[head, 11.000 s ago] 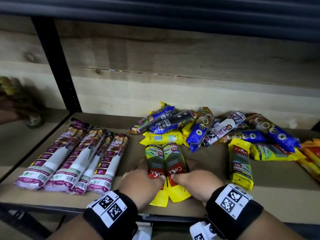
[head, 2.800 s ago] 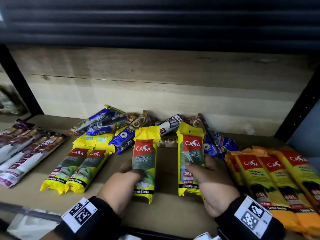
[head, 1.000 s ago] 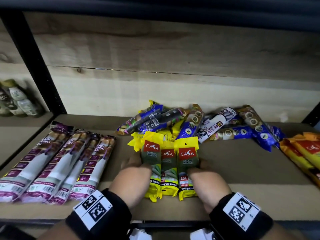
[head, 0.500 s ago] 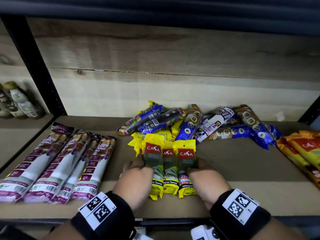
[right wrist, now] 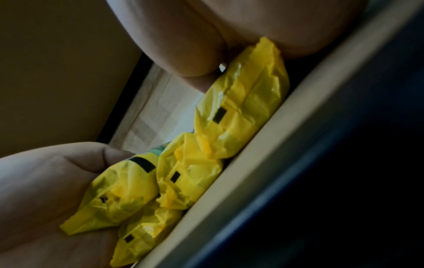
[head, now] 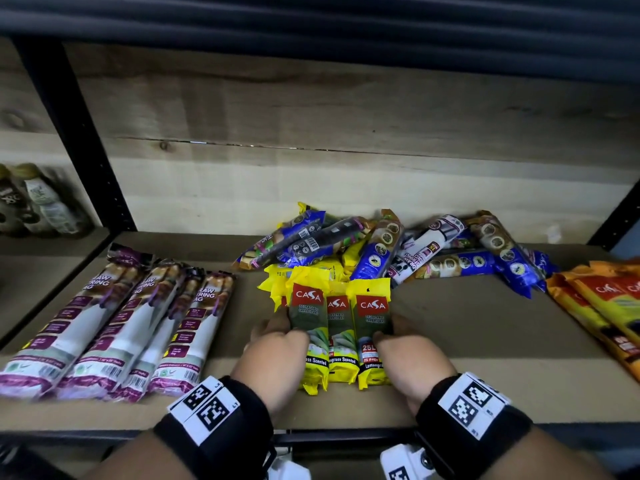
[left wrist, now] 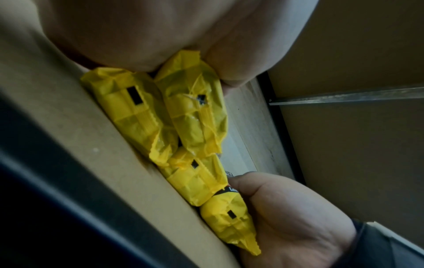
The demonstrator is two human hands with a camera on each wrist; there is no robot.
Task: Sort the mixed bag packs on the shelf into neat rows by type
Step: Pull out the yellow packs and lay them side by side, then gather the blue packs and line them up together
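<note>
- I have both hands on the small yellow plastic packs with red labels (head: 341, 327), which lie side by side near the front edge of the brown wooden shelf board (head: 485, 341).
- My left hand (head: 277, 355) grips the left side of this bunch, with the thumb on top of the left pack and the fingers curled round its side.
- My right hand (head: 412, 358) grips the right side the same way, so the packs are squeezed between my two hands.
- From the wrist views I see more yellow packs tucked under the top ones, so it is a little stack, not one flat row.
- I think the job now is to push the packs together and make their bottom ends line up.
- To do it well, I squeeze softly from both sides, because the packs are soft and slippery and one can pop up.
- I keep the bunch apart from the long white and purple packs (head: 114, 330) to its left.
- Behind the yellow bunch, the heap of blue and dark mixed packs (head: 398, 251) is not sorted yet, and a yellow pack (head: 332, 270) still lies half under it.
- The orange packs (head: 609, 306) sit far to the right of the yellow bunch.
</note>
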